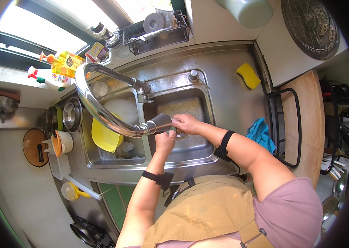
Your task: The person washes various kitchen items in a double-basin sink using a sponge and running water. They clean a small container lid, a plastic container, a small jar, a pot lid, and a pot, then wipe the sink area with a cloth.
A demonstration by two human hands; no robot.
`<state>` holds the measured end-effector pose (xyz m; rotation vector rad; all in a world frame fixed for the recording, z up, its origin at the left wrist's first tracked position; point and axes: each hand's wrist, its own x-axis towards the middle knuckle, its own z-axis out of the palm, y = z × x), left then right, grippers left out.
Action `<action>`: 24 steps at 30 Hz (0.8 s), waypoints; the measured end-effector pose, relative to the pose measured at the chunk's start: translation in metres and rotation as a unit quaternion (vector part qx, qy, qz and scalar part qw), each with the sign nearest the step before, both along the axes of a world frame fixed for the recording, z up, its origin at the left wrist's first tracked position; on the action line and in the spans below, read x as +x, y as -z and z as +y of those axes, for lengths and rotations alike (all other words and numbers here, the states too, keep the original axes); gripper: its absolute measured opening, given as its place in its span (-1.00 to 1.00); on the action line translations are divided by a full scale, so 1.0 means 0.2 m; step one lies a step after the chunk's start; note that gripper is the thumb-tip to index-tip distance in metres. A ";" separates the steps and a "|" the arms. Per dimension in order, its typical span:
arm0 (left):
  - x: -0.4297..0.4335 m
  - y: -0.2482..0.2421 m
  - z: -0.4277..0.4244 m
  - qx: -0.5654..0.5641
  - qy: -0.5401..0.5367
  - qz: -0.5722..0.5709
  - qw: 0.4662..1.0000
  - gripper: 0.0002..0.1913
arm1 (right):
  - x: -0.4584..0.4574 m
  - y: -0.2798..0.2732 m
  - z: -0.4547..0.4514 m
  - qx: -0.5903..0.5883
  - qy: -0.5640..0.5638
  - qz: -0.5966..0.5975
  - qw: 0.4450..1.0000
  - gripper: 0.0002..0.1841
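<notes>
Over the right basin of the steel double sink, my left hand and my right hand are close together just below the spout of the chrome faucet. Between them is a small object, partly green, mostly hidden by the fingers and the faucet head; what it is cannot be told. The fingers of both hands are curled around it. In the left basin a yellow plastic basin leans among suds, with a crumpled translucent piece near it.
A yellow sponge and a blue cloth lie on the steel counter at right, beside a black rack with a wooden board. Soap bottles stand by the window. Steel bowls and an orange-lidded pot are at left.
</notes>
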<state>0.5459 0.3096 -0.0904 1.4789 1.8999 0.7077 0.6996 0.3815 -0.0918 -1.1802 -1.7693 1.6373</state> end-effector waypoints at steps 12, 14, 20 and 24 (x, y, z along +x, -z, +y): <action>0.27 -0.04 -0.03 -0.202 -0.375 -0.648 0.631 -0.84 | -0.10 -0.01 -0.17 0.014 0.237 0.074 0.969 -0.73; 0.24 -0.03 -0.06 -0.258 -0.324 -0.609 0.676 -0.87 | -0.04 -0.01 -0.14 0.185 0.186 -0.001 0.965 -0.76; 0.06 0.05 -0.13 -0.252 -0.407 -0.560 0.677 -0.85 | 0.09 0.06 0.17 0.071 0.276 -0.092 0.954 -0.77; -0.03 0.05 -0.08 -0.223 -0.359 -0.611 0.670 -0.77 | -0.01 0.13 0.42 -0.212 0.369 0.239 0.872 -0.70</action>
